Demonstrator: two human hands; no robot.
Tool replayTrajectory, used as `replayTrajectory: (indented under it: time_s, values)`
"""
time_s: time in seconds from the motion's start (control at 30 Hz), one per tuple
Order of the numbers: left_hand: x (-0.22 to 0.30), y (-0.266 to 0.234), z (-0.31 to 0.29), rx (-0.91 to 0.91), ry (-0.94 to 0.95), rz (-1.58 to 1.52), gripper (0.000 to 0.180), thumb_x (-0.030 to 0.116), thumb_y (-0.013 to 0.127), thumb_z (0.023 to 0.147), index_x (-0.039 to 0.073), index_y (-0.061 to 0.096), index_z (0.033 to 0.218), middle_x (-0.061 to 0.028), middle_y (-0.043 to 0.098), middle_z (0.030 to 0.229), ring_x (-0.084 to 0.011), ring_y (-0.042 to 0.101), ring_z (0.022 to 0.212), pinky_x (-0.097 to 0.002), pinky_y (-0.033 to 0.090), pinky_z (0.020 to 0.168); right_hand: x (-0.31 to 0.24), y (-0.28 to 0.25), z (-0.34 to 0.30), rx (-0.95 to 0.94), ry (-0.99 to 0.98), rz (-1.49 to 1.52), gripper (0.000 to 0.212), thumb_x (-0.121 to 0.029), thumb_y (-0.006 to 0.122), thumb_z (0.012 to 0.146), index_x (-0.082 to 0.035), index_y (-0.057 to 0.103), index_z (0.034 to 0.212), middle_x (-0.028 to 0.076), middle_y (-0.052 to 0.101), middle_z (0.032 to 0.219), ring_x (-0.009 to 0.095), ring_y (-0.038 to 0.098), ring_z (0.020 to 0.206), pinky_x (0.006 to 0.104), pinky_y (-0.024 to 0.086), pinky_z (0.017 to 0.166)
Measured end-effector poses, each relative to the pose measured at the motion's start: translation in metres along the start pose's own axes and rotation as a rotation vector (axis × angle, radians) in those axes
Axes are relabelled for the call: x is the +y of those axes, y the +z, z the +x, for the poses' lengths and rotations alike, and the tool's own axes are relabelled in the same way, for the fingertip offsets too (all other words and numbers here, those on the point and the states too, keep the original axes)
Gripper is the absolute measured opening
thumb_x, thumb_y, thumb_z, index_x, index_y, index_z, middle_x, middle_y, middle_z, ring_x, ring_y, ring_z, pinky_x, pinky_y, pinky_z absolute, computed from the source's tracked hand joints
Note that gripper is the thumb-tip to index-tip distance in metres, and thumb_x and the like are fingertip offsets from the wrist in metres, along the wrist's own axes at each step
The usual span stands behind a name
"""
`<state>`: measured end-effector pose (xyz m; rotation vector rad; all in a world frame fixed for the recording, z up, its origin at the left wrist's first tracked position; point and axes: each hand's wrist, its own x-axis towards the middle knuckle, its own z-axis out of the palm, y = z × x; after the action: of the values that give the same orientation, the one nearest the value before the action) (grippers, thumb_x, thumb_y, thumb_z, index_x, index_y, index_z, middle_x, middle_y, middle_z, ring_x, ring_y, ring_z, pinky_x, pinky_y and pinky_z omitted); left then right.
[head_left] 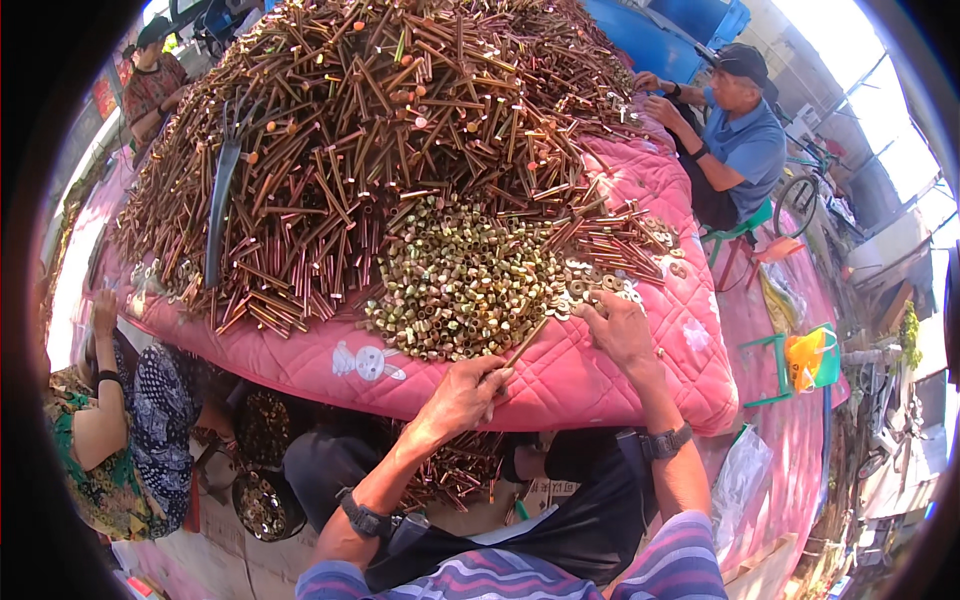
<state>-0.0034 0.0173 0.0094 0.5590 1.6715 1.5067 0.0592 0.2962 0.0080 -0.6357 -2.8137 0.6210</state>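
My left hand (462, 398) is closed around a long, thin bolt (527, 342), which points up and away over the front edge of a pink quilted pad (440, 392). At the near right side of a heap of brass-coloured nuts (465, 285), my right hand (622, 335) reaches to a small group of flat washers (605, 284). Its thumb and forefinger are drawn together there; whatever they pinch is too small to make out. Behind the nuts rises a large mound of copper-coloured bolts (350, 130).
A dark, fork-like tool (222, 200) lies on the mound's left. One co-worker (745, 130) sits at the far right, another (155, 80) at the far left, a third (100, 430) at the near left. Below are a bucket of metal parts (265, 505) and a green stool (770, 370).
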Motion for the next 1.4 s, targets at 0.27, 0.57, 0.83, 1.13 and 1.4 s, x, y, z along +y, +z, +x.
replayTrajectory:
  time_s: [0.27, 0.57, 0.83, 1.13, 1.4]
  values:
    - [-0.003, 0.001, -0.002, 0.048, -0.055, -0.073, 0.024, 0.021, 0.051, 0.103, 0.001, 0.061, 0.095, 0.0001, 0.058, 0.067, -0.0052, 0.054, 0.049, -0.0218, 0.042, 0.04, 0.005, 0.016, 0.001, 0.2, -0.146, -0.174, 0.02, -0.026, 0.063, 0.092, -0.007, 0.065, 0.094, 0.017, 0.069, 0.072, 0.037, 0.068, 0.069, 0.0474, 0.053, 0.065]
    - [-0.003, 0.001, 0.002, 0.004, -0.029, -0.042, 0.025, 0.021, 0.051, 0.104, 0.0, 0.06, 0.094, -0.0008, 0.058, 0.067, -0.0059, 0.055, 0.048, -0.0219, 0.042, 0.039, 0.006, 0.003, -0.003, 0.207, -0.022, -0.017, 0.018, -0.021, 0.059, 0.095, -0.004, 0.063, 0.096, 0.017, 0.068, 0.071, 0.034, 0.067, 0.064, 0.0454, 0.052, 0.062]
    - [0.005, 0.002, -0.001, 0.012, -0.026, 0.007, 0.023, 0.019, 0.052, 0.102, 0.001, 0.06, 0.09, 0.0008, 0.057, 0.066, -0.0043, 0.053, 0.05, -0.0214, 0.041, 0.042, -0.022, -0.014, -0.022, -0.008, 0.174, 0.868, 0.022, -0.018, 0.056, 0.101, 0.004, 0.062, 0.101, 0.013, 0.071, 0.082, 0.012, 0.066, 0.058, 0.023, 0.051, 0.048]
    - [0.004, 0.002, -0.002, 0.017, -0.041, 0.001, 0.021, 0.017, 0.052, 0.101, 0.001, 0.06, 0.09, 0.0013, 0.055, 0.062, -0.0043, 0.05, 0.05, -0.0223, 0.04, 0.042, -0.052, -0.01, -0.037, -0.217, 0.083, 1.14, 0.017, -0.009, 0.062, 0.097, 0.004, 0.065, 0.108, 0.011, 0.071, 0.083, 0.011, 0.064, 0.061, 0.022, 0.053, 0.052]
    - [0.003, 0.002, -0.002, 0.065, 0.004, -0.005, 0.021, 0.016, 0.053, 0.102, 0.001, 0.061, 0.089, 0.0022, 0.052, 0.06, -0.0051, 0.049, 0.049, -0.0228, 0.041, 0.044, -0.056, 0.003, -0.042, -0.169, 0.128, 1.248, 0.022, -0.011, 0.065, 0.096, 0.004, 0.068, 0.112, 0.009, 0.07, 0.083, 0.009, 0.063, 0.061, 0.0224, 0.053, 0.053]
